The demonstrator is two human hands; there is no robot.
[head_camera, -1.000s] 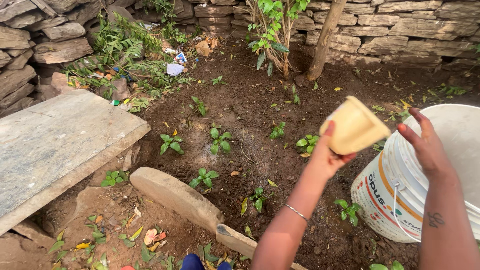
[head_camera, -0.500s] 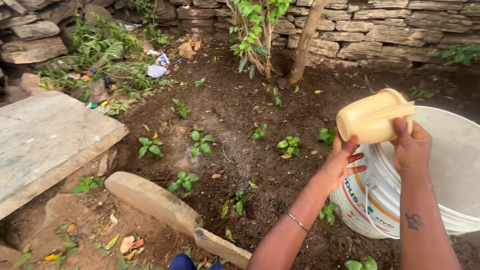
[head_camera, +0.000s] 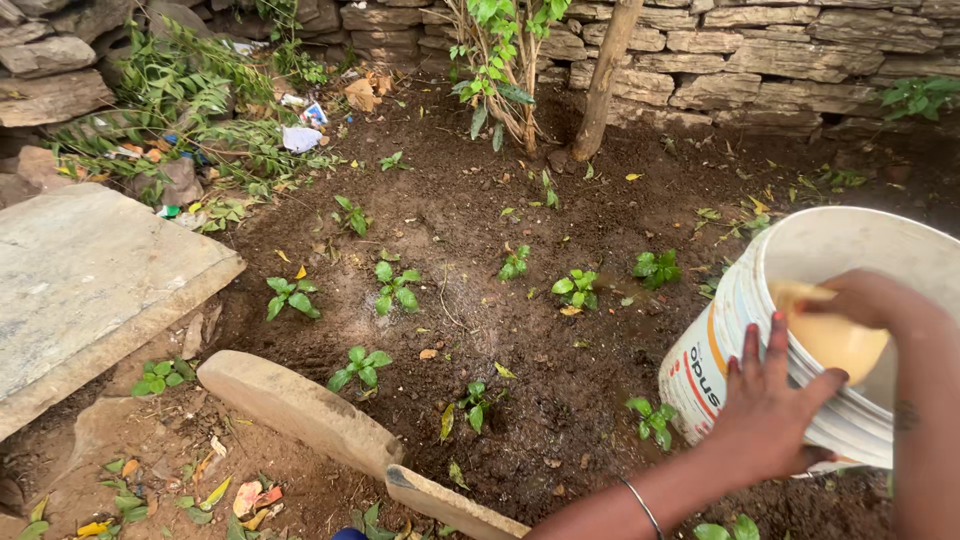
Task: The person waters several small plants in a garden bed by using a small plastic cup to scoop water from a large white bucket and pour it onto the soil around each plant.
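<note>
- Yellow plastic mug (head_camera: 835,340), light and stiff: our right hand (head_camera: 875,300) clamps it inside the white bucket (head_camera: 800,240).
- Left hand (head_camera: 770,400), fingers spread, steadies the bucket wall at 9 o'clock; we judge it heavy.

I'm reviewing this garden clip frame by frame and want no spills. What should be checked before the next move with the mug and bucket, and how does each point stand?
1. Right hand grips the yellow mug: ok, fingers wrapped over it.
2. Mug is inside the white bucket: ok, below the rim.
3. Left hand steadies the bucket: ok, palm on its outer wall.
4. Bucket stands level: not ok, it looks tilted toward the person.
5. Water in the bucket: cannot tell, the inside is hidden by the mug and hand.
6. Seedlings clear of the bucket: not ok, one seedling grows close to its base.
</note>
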